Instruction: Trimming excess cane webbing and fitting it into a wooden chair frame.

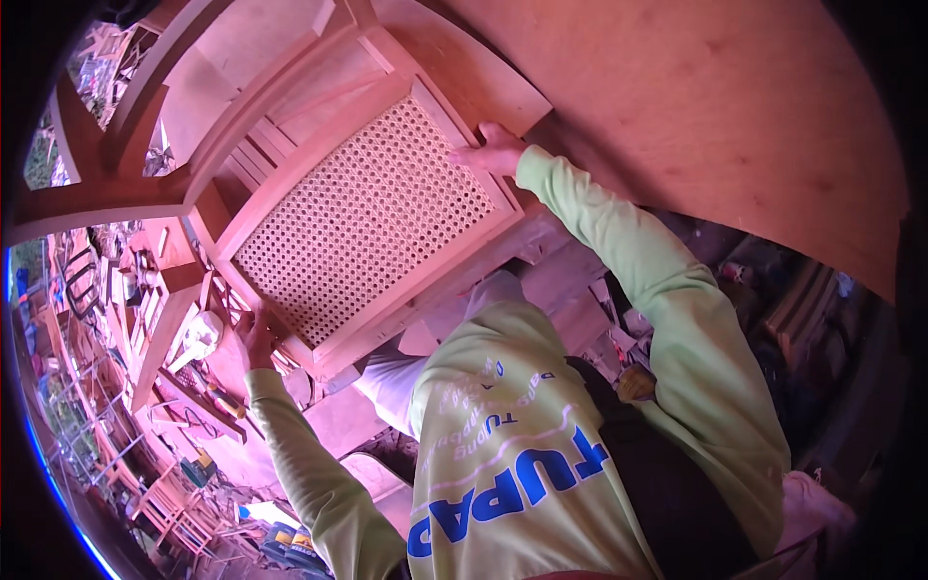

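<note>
From the head camera we look down on our own pale green sweatshirt with blue lettering and two long sleeves reaching up to a wooden chair (290,164) held in front of us. Its seat (362,217) is a squarish frame of smooth, pale, unfinished wood filled with woven cane, an even mesh of small round holes that looks light and stiff. Our right hand (493,150) rests on the far right corner of the seat frame, fingers (474,155) laid fairly flat and close together over the wooden rail, their tips touching the edge of the cane; we cannot tell whether the thumb hooks under the rail. Our left hand (256,333) grips the near left corner of the same frame, fingers curled around the rail from below and mostly hidden, so how tightly they close is unclear. The cane panel lies between the two sets of fingers, tilted as a diamond. Beyond the right fingers, curved chair legs and rails (145,106) of the same bare wood arc away to the upper left. To the right of the right fingers a broad flat plywood sheet (735,116) fills the upper corner, its face smooth. Below and left of the left fingers lies a cluttered workshop floor (184,445) with wood pieces and small frames, too small to make out.
</note>
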The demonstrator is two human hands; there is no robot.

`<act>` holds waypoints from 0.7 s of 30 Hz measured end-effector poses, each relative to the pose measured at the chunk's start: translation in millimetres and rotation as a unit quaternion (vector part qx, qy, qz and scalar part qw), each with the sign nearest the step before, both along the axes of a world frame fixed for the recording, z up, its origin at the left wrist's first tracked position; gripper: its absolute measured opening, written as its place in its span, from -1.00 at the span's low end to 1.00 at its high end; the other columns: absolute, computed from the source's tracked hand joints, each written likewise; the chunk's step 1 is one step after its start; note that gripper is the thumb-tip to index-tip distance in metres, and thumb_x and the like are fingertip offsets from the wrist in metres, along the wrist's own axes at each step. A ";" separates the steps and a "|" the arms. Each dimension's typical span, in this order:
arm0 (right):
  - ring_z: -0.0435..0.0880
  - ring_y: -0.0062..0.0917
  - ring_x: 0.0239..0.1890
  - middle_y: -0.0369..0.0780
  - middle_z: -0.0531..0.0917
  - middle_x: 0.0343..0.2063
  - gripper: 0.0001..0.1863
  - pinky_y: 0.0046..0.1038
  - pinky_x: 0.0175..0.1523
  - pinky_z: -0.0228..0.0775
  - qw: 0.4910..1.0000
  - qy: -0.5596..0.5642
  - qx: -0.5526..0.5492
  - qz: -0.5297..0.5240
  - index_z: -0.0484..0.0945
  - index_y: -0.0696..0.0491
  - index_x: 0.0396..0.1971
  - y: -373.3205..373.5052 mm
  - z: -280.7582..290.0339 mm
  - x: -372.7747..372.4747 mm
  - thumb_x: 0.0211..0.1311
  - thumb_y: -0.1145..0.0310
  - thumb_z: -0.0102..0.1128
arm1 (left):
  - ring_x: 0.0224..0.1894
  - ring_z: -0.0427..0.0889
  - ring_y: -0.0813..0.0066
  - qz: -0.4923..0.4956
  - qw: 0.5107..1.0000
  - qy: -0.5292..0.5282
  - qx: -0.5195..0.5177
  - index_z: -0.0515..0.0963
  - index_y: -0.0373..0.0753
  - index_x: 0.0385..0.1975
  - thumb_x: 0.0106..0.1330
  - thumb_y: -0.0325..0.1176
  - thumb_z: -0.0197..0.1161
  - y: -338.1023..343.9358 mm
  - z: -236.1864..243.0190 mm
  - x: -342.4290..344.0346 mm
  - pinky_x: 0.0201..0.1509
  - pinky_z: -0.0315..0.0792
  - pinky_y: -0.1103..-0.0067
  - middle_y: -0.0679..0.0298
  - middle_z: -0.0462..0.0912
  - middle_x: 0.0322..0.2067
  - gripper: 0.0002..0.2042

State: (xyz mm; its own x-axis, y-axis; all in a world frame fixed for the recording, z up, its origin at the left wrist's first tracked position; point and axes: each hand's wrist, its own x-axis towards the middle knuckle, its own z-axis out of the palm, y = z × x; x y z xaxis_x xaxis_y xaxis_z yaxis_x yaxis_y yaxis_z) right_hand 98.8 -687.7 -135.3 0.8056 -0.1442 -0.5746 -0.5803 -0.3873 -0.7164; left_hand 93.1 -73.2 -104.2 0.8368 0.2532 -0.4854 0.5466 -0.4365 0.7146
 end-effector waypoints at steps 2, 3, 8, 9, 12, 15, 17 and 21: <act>0.32 -0.07 0.64 0.27 0.34 0.57 0.48 -0.26 0.69 0.16 0.998 -0.021 0.052 0.038 0.01 0.56 0.59 -13.8 -28.1 6.1 0.10 -0.26 0.70 | -0.68 0.42 0.66 -0.006 1.000 0.006 0.006 0.61 -0.18 -0.29 0.56 0.00 0.45 -2.3 4.4 4.6 -0.65 0.24 0.62 0.44 0.52 -0.60 -0.64; 0.27 -0.05 0.67 0.28 0.28 0.60 0.49 -0.27 0.71 0.11 0.998 0.007 0.045 0.039 -0.01 0.54 0.61 -4.3 -6.1 5.1 0.09 -0.28 0.69 | -0.68 0.43 0.66 0.004 1.000 0.015 0.000 0.62 -0.18 -0.28 0.56 0.00 0.45 0.8 4.6 -0.2 -0.65 0.24 0.63 0.45 0.53 -0.60 -0.64; 0.19 -0.04 0.71 0.31 0.21 0.62 0.54 -0.26 0.73 0.05 0.999 0.024 0.040 0.028 -0.03 0.57 0.60 1.5 30.0 -4.4 0.06 -0.31 0.70 | -0.69 0.43 0.68 0.006 1.000 0.024 -0.018 0.65 -0.18 -0.23 0.57 0.02 0.44 2.4 5.2 -4.4 -0.65 0.24 0.65 0.45 0.55 -0.61 -0.64; 0.17 -0.04 0.71 0.32 0.20 0.62 0.55 -0.26 0.74 0.04 0.998 0.025 0.048 0.030 -0.03 0.57 0.60 -1.0 30.1 -4.1 0.05 -0.33 0.70 | -0.69 0.43 0.67 0.004 0.999 0.028 -0.017 0.66 -0.19 -0.22 0.57 0.03 0.44 0.9 6.5 -3.7 -0.66 0.25 0.64 0.44 0.55 -0.61 -0.64; 0.16 -0.04 0.72 0.32 0.18 0.63 0.59 -0.25 0.74 0.01 0.996 0.016 0.078 0.051 -0.04 0.57 0.60 -9.3 20.0 -1.7 0.01 -0.35 0.72 | -0.71 0.44 0.66 0.008 0.999 0.035 -0.012 0.67 -0.20 -0.20 0.56 0.04 0.44 3.3 7.0 -4.9 -0.67 0.27 0.63 0.43 0.56 -0.62 -0.62; 0.16 -0.03 0.72 0.33 0.19 0.62 0.60 -0.26 0.75 -0.01 0.992 0.013 0.106 0.065 -0.03 0.57 0.60 -7.7 22.0 -5.7 -0.01 -0.36 0.73 | -0.71 0.46 0.63 0.007 0.999 0.038 0.024 0.67 -0.24 -0.19 0.56 0.05 0.43 10.5 6.7 -7.6 -0.69 0.31 0.61 0.39 0.57 -0.61 -0.59; 0.16 -0.03 0.72 0.33 0.20 0.61 0.60 -0.26 0.75 -0.01 0.992 0.021 0.112 0.060 -0.03 0.57 0.60 -9.7 19.4 -8.7 -0.02 -0.37 0.73 | -0.71 0.49 0.60 -0.013 0.999 0.046 0.010 0.67 -0.29 -0.18 0.56 0.05 0.42 4.0 9.3 -2.9 -0.68 0.36 0.60 0.35 0.57 -0.61 -0.57; 0.26 0.00 0.67 0.33 0.27 0.58 0.53 -0.23 0.73 0.07 0.994 0.025 0.006 0.110 0.06 0.53 0.59 -25.6 -5.0 -31.5 0.02 -0.38 0.68 | -0.71 0.52 0.56 -0.038 0.996 0.051 0.067 0.69 -0.34 -0.15 0.58 0.00 0.41 -4.7 12.7 9.8 -0.66 0.42 0.56 0.33 0.59 -0.61 -0.59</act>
State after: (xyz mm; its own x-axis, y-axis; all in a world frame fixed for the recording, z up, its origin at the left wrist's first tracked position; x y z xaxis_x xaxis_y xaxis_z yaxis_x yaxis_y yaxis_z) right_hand 67.3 -713.3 -140.3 0.7878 0.0389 -0.6147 -0.5170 -0.5009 -0.6942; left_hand 102.9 -77.9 -91.4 0.8044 0.2596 -0.5344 0.5751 -0.5660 0.5907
